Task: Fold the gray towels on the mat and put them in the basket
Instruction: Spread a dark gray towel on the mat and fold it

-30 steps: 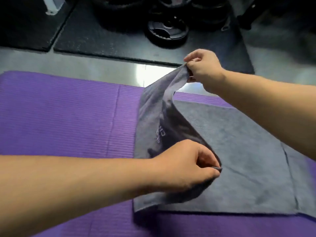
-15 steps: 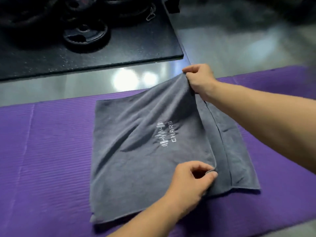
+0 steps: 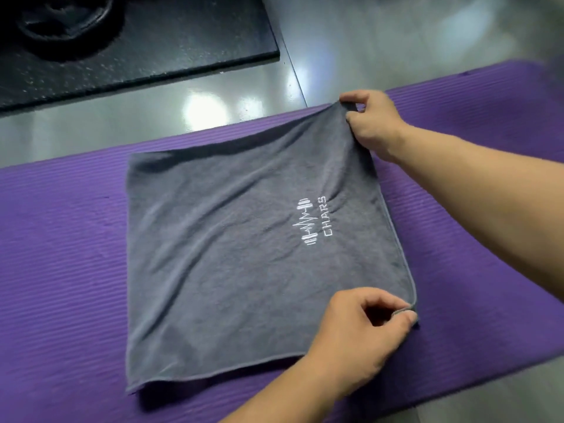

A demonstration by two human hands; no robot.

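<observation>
- We see one gray towel [image 3: 232, 245] lying flat on one purple mat [image 3: 61, 270], white logo [image 3: 314, 221] facing up.
- Our right hand [image 3: 372, 123] pinches its far right corner, lifted slightly; our left hand [image 3: 360, 340] pinches its near right corner between thumb and forefinger.
- The towel's far edge lies just inside the mat's far edge, with glossy floor [image 3: 396, 35] beyond.
- Bare mat stretches wide on the left and right of the towel.
- One black rubber slab [image 3: 152, 47] with one weight plate [image 3: 64, 19] sits well apart, far left.
</observation>
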